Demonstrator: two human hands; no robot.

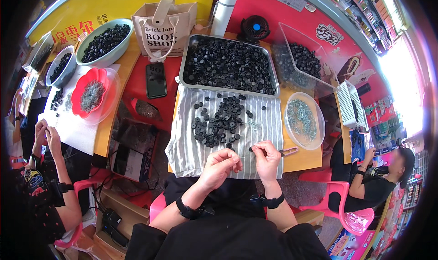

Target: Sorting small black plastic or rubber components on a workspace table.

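We've got loose black round plastic caps (223,118) heaped mid-width on a grey-and-white striped fabric cloth (270,120). Left hand (220,168) half-curled over its front edge; can't tell if we're gripping anything. Right hand (268,161) pinches a small black piece (251,149). Round translucent plastic tub (320,134): tabletop's (299,163) right edge.

On screen, my wooden table (306,162) bears a striped cloth (270,123), a tray (228,90) beyond it, a tub (321,123) to its right.

A plain black top (228,237) clothes the person, with a black strap (186,209) around each wrist.
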